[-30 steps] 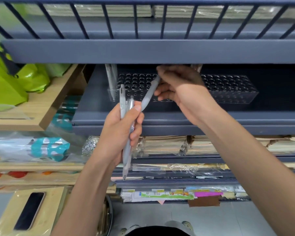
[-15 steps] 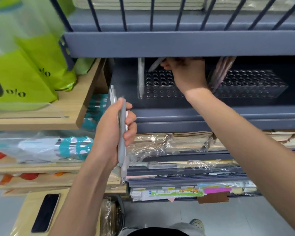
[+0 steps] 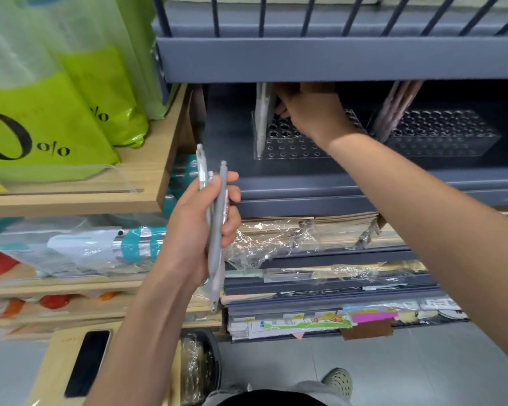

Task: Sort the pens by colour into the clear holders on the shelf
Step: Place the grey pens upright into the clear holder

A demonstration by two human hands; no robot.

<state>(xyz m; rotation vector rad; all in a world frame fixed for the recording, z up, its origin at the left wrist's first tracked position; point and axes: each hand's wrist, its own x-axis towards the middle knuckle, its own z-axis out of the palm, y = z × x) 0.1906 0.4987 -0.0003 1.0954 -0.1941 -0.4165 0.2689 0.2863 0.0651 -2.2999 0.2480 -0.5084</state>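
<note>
Left hand point(image 3: 192, 230) grips grey pens point(image 3: 218, 238); right hand point(image 3: 311, 112) at holder point(image 3: 291, 148), fingers' hold unclear; bag point(image 3: 41, 121) reads "0%".

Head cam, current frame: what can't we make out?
Head view only.
1. Right hand: fingers partly hidden behind the upper shelf rail; whether it holds a pen is unknowable.
2. White pens in the left holder and pinkish pens in the right holder: tops cut off by that rail.
3. Pen bundle in the left hand: count unclear, pens overlap.
</note>
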